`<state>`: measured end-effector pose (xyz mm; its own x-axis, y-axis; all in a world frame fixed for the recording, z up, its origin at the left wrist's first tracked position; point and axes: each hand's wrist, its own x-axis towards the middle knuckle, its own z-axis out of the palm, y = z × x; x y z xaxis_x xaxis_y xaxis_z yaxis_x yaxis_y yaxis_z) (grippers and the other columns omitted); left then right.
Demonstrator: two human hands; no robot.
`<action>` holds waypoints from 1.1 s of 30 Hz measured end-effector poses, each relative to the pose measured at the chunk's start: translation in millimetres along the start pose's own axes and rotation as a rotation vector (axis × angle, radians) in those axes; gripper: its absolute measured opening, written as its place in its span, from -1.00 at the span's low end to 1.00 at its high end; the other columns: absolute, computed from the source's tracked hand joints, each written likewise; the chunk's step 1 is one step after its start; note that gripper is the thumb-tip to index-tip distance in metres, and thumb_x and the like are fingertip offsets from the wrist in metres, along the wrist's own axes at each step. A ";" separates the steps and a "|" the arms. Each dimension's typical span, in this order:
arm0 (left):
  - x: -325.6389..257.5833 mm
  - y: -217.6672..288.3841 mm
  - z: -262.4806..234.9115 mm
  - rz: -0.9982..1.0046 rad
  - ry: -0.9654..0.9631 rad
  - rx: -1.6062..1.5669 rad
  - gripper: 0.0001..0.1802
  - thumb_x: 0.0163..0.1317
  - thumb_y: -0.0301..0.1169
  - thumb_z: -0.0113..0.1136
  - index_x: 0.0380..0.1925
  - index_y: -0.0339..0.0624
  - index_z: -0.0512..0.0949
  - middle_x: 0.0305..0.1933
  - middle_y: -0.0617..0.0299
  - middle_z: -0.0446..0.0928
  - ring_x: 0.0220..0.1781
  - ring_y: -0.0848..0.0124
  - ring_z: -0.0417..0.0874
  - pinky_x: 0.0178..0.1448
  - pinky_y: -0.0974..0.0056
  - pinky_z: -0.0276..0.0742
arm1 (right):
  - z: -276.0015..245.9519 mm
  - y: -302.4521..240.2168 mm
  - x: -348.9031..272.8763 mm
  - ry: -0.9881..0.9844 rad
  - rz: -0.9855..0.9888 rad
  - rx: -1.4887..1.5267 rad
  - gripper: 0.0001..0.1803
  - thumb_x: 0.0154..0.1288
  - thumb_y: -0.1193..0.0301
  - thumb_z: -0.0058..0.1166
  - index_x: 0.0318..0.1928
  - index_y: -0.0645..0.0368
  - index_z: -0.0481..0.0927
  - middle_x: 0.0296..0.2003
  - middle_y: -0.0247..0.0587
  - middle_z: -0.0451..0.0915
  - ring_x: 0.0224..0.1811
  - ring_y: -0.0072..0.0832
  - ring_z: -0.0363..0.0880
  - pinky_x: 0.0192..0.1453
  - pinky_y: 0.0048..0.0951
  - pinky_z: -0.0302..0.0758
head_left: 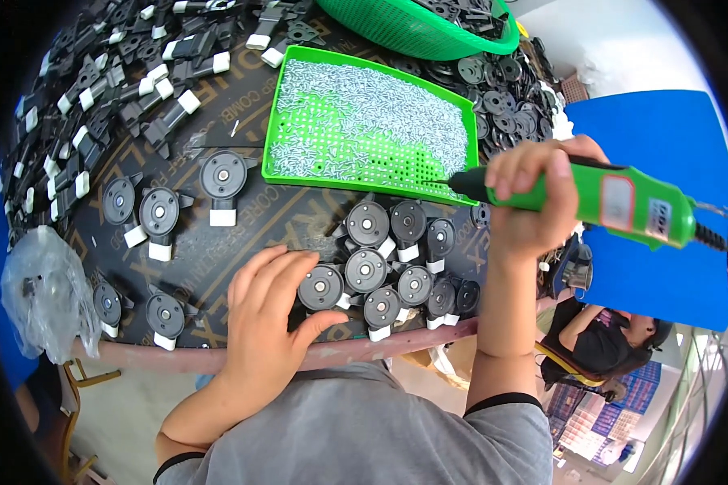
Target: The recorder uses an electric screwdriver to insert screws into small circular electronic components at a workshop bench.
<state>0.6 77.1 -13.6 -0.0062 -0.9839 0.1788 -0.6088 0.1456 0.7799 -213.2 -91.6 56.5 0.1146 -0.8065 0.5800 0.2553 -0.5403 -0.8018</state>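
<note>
My right hand (534, 190) is wrapped round a green electric screwdriver (623, 206), held nearly level. Its dark tip points left, at the lower right corner of a green perforated tray (364, 192) that holds a mass of small silver screws (380, 101). My left hand (271, 315) is low over the table, thumb and fingers apart around the left side of a black disc-shaped part (321, 287) with a metal centre. Whether it touches the disc I cannot tell. Several similar parts with white ends cluster beside it, including a black wheel-like part (366, 270).
More disc parts (160, 212) lie at the left of the table. Behind them is a pile of black pieces with white ends (146, 105). A green basket (412, 32) stands at the back, with loose black discs (501, 105) beside it. A clear plastic bag (48, 291) hangs at the left edge. Another person (598, 339) is at the right.
</note>
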 end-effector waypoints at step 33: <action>-0.6 0.4 -0.7 0.020 0.013 -0.038 -0.37 0.06 -0.35 0.46 0.19 -0.12 0.52 0.17 0.19 0.56 0.30 0.12 0.46 0.34 0.00 0.33 | 77.2 -60.1 -64.2 -0.529 0.001 0.155 -0.63 0.44 0.45 0.09 0.11 0.08 0.23 -0.52 -0.24 0.51 -0.63 -0.41 0.56 -0.59 -0.38 0.59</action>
<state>0.9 77.8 -12.9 -0.0076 -0.9792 0.2027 -0.5783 0.1697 0.7980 -161.8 11.2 78.6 0.5713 -0.5548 0.6049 0.3890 -0.4659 -0.7947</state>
